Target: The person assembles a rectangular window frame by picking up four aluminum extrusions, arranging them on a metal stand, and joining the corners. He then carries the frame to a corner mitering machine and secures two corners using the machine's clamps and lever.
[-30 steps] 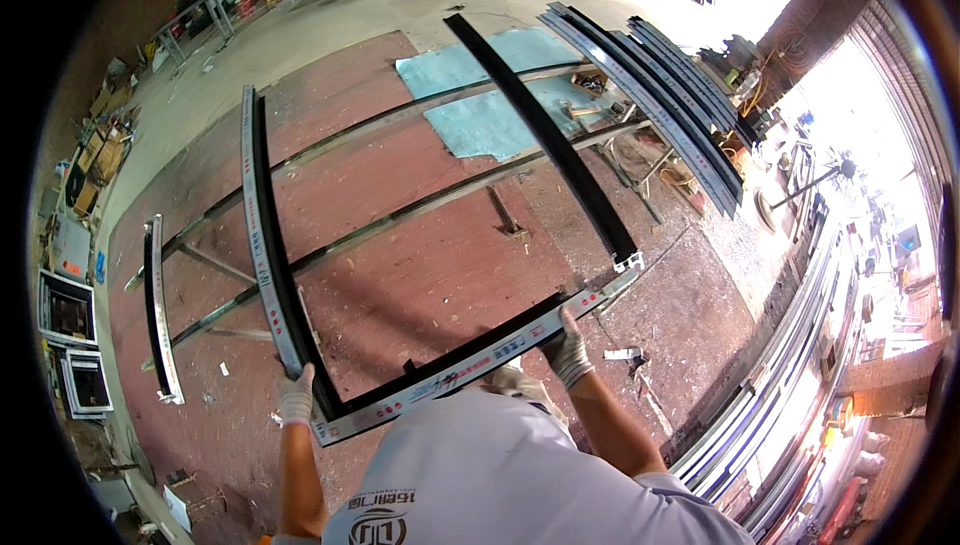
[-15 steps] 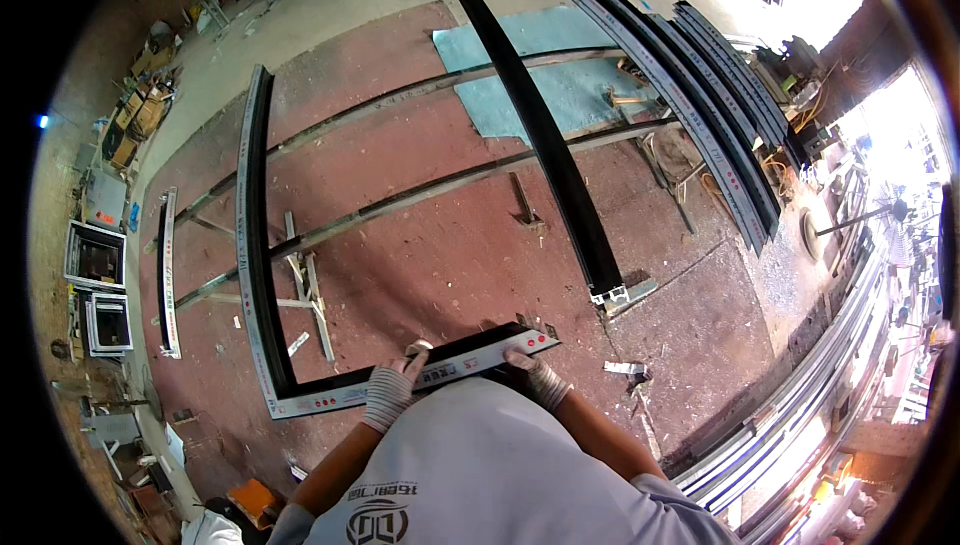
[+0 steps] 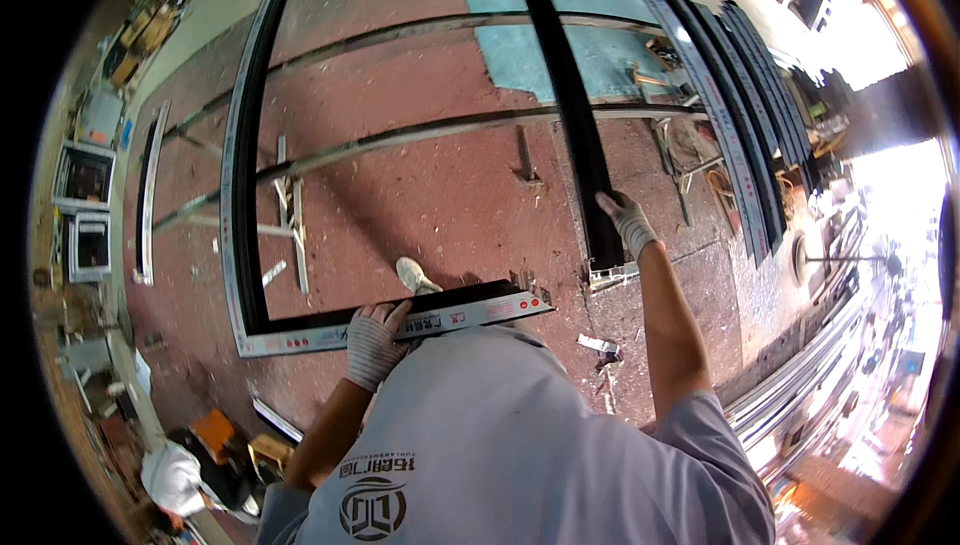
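Observation:
My left hand (image 3: 375,347), in a pale striped work glove, is closed on the near profile bar (image 3: 455,315), which has a black inner face and a white printed film along its front. Its left end meets a long profile bar (image 3: 240,155) at a corner; its right end is cut at a slant and touches nothing I can see. My right hand (image 3: 628,221), gloved too, is closed over the right edge of a long black profile bar (image 3: 565,95) near its close end. The fingers under that bar are hidden. A pale cut end shows its hollow section.
Two long rails (image 3: 400,135) cross beneath the bars on stands. More profile bars (image 3: 715,95) lie side by side at the right, with a blue-green sheet (image 3: 520,55) on the floor beyond. A short bar (image 3: 152,195) rests at the left. Long metal lengths (image 3: 800,355) are stacked at lower right.
My right hand has left the near bar's right end and reached right and forward onto the long black bar. My left hand stays on the near bar. The whole view has shifted.

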Action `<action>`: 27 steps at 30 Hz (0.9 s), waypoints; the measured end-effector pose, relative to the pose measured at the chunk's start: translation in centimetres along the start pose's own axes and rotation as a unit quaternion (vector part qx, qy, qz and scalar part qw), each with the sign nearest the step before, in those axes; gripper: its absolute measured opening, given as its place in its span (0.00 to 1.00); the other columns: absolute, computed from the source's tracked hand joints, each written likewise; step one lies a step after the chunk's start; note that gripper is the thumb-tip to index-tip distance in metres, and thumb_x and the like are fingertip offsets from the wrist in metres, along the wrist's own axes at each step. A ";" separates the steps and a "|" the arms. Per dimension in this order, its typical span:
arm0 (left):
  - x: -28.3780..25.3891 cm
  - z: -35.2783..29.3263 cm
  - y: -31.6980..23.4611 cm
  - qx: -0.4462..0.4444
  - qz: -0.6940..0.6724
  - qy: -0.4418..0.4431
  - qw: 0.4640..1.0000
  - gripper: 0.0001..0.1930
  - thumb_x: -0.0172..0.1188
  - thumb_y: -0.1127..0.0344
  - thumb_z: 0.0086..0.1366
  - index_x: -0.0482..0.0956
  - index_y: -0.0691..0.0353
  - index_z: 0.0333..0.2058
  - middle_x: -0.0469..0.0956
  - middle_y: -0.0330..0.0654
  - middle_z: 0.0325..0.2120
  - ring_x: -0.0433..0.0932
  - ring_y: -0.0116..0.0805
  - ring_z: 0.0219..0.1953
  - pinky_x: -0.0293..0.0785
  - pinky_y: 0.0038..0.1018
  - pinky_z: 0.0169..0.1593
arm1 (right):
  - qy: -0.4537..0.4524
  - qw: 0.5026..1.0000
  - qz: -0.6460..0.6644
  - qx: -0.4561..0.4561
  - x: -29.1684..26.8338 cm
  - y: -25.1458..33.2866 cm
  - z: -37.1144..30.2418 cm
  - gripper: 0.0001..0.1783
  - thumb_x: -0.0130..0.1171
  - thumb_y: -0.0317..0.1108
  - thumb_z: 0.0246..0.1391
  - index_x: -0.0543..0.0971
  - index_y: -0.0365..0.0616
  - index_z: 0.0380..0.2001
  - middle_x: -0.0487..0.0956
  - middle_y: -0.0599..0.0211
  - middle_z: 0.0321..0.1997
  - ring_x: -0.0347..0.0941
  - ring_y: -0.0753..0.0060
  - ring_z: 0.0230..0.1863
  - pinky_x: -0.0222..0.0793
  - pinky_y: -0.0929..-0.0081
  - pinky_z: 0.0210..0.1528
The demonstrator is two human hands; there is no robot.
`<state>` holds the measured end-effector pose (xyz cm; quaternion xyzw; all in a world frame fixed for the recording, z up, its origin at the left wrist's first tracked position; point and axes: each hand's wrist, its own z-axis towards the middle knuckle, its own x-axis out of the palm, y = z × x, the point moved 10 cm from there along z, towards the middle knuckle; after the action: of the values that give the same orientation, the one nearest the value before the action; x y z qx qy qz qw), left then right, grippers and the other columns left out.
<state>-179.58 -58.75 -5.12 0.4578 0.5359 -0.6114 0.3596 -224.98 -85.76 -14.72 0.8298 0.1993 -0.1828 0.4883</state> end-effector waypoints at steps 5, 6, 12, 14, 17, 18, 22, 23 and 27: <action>-0.9 -0.2 0.4 -0.012 -0.021 -0.009 1.000 0.32 0.72 0.53 0.50 0.78 0.52 0.56 0.80 0.44 0.40 0.78 0.47 0.44 0.72 0.44 0.54 | -0.048 0.991 -0.116 -0.050 1.4 2.8 2.3 0.40 0.75 0.55 0.49 0.78 0.34 0.55 0.84 0.50 0.49 0.81 0.54 0.50 0.74 0.62 0.54; -1.0 -0.2 0.5 -0.017 -0.022 -0.005 1.000 0.32 0.72 0.53 0.50 0.78 0.51 0.56 0.80 0.44 0.40 0.78 0.47 0.44 0.72 0.44 0.54 | -0.070 0.983 -0.154 -0.064 1.5 3.9 2.4 0.40 0.77 0.54 0.44 0.78 0.34 0.52 0.85 0.49 0.45 0.82 0.50 0.46 0.76 0.59 0.50; -0.9 -0.5 0.6 -0.026 -0.023 0.010 0.999 0.32 0.73 0.53 0.51 0.78 0.52 0.56 0.80 0.44 0.41 0.78 0.46 0.45 0.72 0.44 0.54 | -0.106 0.955 -0.236 -0.145 7.1 13.7 -1.7 0.37 0.76 0.49 0.43 0.75 0.36 0.51 0.84 0.44 0.43 0.82 0.42 0.47 0.77 0.56 0.52; -1.2 -0.4 0.5 -0.017 -0.023 0.003 1.000 0.32 0.73 0.50 0.51 0.79 0.55 0.54 0.80 0.44 0.40 0.78 0.47 0.44 0.71 0.44 0.53 | -0.099 0.961 -0.219 -0.139 8.8 15.1 -2.8 0.36 0.75 0.47 0.44 0.75 0.36 0.51 0.85 0.44 0.43 0.83 0.43 0.46 0.78 0.56 0.51; -1.1 -0.5 0.6 0.001 -0.030 -0.013 0.999 0.31 0.72 0.51 0.52 0.79 0.55 0.54 0.80 0.43 0.40 0.78 0.47 0.44 0.72 0.44 0.53 | -0.094 0.957 -0.233 -0.141 10.8 15.2 -2.7 0.35 0.75 0.47 0.44 0.75 0.36 0.50 0.85 0.44 0.44 0.83 0.43 0.45 0.78 0.56 0.50; -1.1 -0.4 0.7 0.002 -0.029 -0.017 0.999 0.30 0.72 0.52 0.52 0.79 0.55 0.54 0.80 0.43 0.40 0.78 0.46 0.44 0.72 0.44 0.53 | -0.093 0.957 -0.230 -0.149 11.2 15.2 -2.8 0.35 0.75 0.47 0.44 0.75 0.36 0.49 0.85 0.45 0.42 0.83 0.44 0.44 0.79 0.56 0.49; -1.0 -0.4 0.7 0.000 -0.025 -0.010 1.000 0.29 0.71 0.53 0.53 0.79 0.55 0.54 0.80 0.43 0.41 0.78 0.46 0.44 0.72 0.44 0.53 | -0.081 0.958 -0.220 -0.166 13.0 15.5 -3.1 0.34 0.75 0.47 0.43 0.76 0.36 0.48 0.85 0.46 0.40 0.83 0.44 0.43 0.79 0.56 0.48; -0.9 -0.4 0.8 0.000 -0.024 -0.005 1.000 0.29 0.71 0.54 0.53 0.79 0.55 0.54 0.80 0.43 0.41 0.78 0.46 0.44 0.72 0.44 0.53 | -0.080 0.956 -0.221 -0.177 13.5 15.8 -3.3 0.33 0.75 0.47 0.43 0.76 0.36 0.48 0.85 0.47 0.40 0.83 0.44 0.42 0.79 0.56 0.48; -0.4 -0.6 1.2 0.002 -0.030 -0.008 1.000 0.30 0.71 0.52 0.52 0.79 0.55 0.54 0.80 0.44 0.43 0.78 0.47 0.45 0.72 0.44 0.54 | -0.060 0.953 -0.221 -0.200 15.1 16.8 -3.9 0.33 0.75 0.48 0.43 0.76 0.36 0.47 0.85 0.47 0.39 0.83 0.46 0.41 0.79 0.56 0.47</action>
<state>-178.27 -58.36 -5.14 0.4374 0.5454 -0.6266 0.3443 -203.15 -87.47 -8.04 0.6379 0.3806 -0.2922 0.6024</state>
